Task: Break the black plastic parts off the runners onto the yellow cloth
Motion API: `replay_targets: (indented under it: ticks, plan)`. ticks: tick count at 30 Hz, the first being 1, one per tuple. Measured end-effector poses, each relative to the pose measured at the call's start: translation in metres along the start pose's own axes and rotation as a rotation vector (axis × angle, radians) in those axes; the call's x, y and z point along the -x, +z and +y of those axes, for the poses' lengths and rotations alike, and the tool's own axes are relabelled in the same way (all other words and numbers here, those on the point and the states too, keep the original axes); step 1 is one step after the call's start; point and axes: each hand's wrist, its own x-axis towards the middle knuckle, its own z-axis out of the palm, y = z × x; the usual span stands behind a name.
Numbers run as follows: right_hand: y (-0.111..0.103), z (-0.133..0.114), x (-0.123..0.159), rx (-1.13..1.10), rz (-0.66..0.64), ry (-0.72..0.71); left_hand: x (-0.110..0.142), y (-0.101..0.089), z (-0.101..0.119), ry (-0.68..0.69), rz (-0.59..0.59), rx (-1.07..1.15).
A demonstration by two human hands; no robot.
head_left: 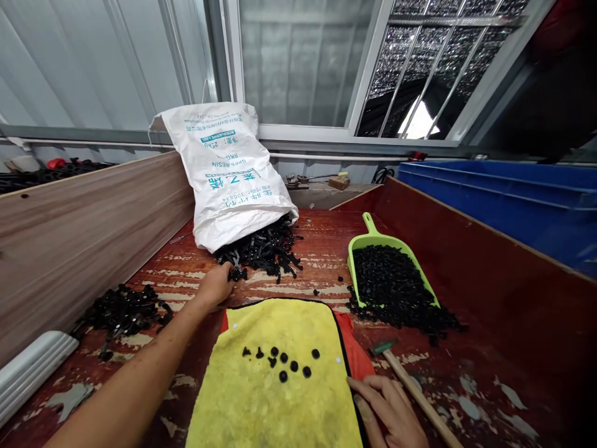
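My left hand reaches to the near edge of a pile of small black plastic parts that spills from a white woven sack. Its fingers curl at the parts, and what they hold is hidden. My right hand lies with fingers stretched out on the right edge of a yellow cloth with black trim. Several small black round pieces are scattered over the cloth, a few of them standing with stems up. Red fabric shows from under it.
Beside my right hand lies a wooden-handled tool with a green head. A green dustpan heaped with small black pieces stands at the right. Another black pile is at the left. Wooden boards and a blue crate flank the worn red tabletop.
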Motion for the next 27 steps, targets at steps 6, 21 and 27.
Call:
replay_targets:
  ticks: [6,21,27]
  plan:
    - [0.003,0.002,0.001,-0.024,0.019,-0.005,0.056,-0.02,-0.011,-0.06,-0.147,0.404]
    - [0.001,-0.008,-0.002,-0.034,0.036,0.043,0.177,-0.041,0.019,-0.138,-0.004,1.166]
    - [-0.019,-0.026,-0.03,0.108,-0.029,-0.05,0.196,-0.048,0.038,-0.102,0.07,1.096]
